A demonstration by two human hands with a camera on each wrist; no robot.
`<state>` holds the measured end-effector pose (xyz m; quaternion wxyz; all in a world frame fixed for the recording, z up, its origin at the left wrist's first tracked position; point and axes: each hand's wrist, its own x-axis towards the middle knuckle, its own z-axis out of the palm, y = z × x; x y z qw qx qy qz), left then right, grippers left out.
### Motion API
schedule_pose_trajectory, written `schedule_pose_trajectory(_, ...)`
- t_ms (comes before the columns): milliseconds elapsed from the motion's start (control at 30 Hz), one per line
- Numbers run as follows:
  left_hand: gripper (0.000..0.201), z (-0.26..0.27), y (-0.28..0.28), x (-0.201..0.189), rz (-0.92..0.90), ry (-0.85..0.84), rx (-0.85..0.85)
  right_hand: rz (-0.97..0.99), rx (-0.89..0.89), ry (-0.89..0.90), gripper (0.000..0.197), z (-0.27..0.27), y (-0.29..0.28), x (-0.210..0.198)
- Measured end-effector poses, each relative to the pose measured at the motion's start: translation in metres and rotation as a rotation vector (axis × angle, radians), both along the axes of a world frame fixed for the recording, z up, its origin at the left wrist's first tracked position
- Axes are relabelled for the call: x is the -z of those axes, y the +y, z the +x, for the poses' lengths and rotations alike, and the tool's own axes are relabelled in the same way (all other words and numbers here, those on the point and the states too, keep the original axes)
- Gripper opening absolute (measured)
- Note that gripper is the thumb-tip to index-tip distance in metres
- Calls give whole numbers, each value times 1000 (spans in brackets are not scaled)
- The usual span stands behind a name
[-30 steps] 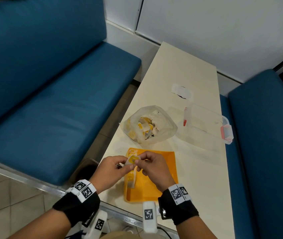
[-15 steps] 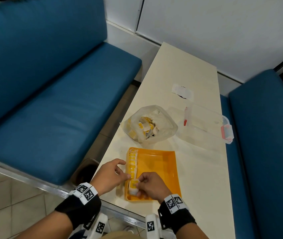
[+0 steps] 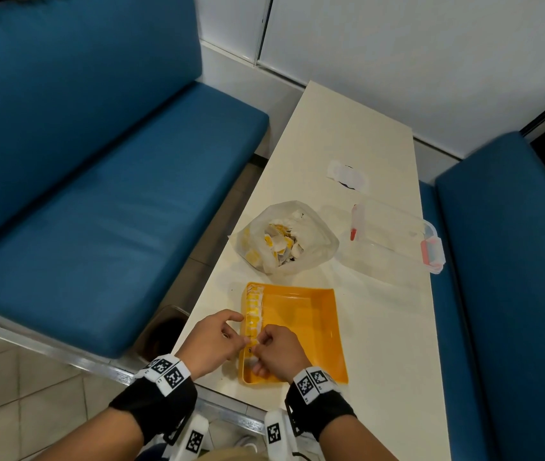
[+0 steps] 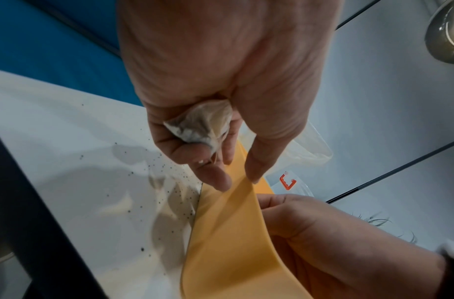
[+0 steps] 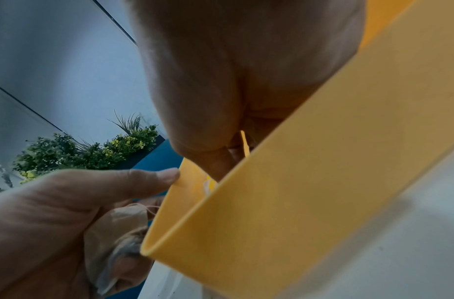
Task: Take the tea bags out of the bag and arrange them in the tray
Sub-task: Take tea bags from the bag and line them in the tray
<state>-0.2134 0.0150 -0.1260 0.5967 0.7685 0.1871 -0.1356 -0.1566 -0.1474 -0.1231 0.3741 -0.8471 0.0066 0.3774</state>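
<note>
An orange tray (image 3: 311, 327) lies on the table's near end, with a row of tea bags (image 3: 253, 306) along its left wall. Behind it sits the open plastic bag (image 3: 311, 241), full of tea bags. My left hand (image 3: 231, 327) is just outside the tray's left wall (image 4: 221, 242); its thumb touches the wall while the curled fingers keep a spare tea bag (image 4: 203, 123) in the palm. My right hand (image 3: 259, 347) reaches into the tray's near left corner and pinches a tea bag (image 3: 253, 342) at the near end of the row. Its fingertips are mostly hidden in the right wrist view.
A clear plastic box (image 3: 394, 241) with red latches stands to the right of the bag, and a white wrapper (image 3: 347, 173) lies farther back. Blue benches (image 3: 104, 201) flank the narrow table (image 3: 390, 344). Dark specks dot the table (image 4: 169, 168) left of the tray.
Both hands came down from above the tray's far edge to its near left corner. The tea bag held between them is now low in the tray, at the row's near end.
</note>
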Motion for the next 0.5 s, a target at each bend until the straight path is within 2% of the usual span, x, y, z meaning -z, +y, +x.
schedule_pose_trajectory(267, 38, 1, -1, 2, -2, 16, 1, -39, 63, -83, 16, 2, 7, 0)
schedule_pose_trajectory(400, 25, 0, 0, -6, -3, 43, -9, -35, 98, -67, 19, 0, 7, -4)
schedule_pose_trajectory(433, 24, 0, 2, -8, -41, 53, -36, -48, 102, -92, 18, 0, 6, -6)
schedule_pose_trajectory(500, 34, 0, 6, -15, -165, 96, -118, -112, 47, -247, 17, 4, 5, -14)
